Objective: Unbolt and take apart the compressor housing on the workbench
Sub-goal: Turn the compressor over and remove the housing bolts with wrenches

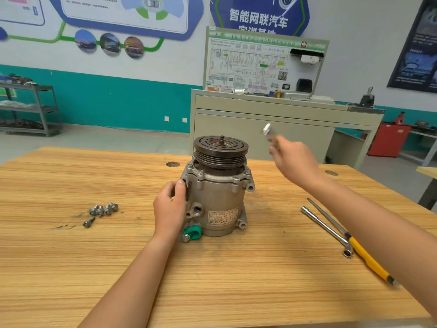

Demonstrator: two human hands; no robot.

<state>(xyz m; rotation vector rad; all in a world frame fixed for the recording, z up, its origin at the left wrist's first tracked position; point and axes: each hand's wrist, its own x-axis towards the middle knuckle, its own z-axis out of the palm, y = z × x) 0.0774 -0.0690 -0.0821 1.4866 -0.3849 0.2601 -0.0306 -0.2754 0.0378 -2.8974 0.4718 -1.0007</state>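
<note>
The compressor (216, 197) stands upright in the middle of the wooden workbench (118, 268), its dark grooved pulley (220, 150) on top. Bolts still sit in the housing flange just under the pulley. My left hand (169, 208) grips the housing's left side, thumb up at the flange. My right hand (292, 159) is raised above and to the right of the compressor and holds a blurred silvery metal tool (268, 131), apart from the housing. Several loose bolts (101, 210) lie on the bench to the left.
An L-shaped socket wrench (327, 230) and a yellow-handled screwdriver (365, 254) lie on the bench's right side, partly under my right forearm. A beige trainer cabinet (272, 129) stands behind the bench, a metal shelf rack (35, 110) at far left.
</note>
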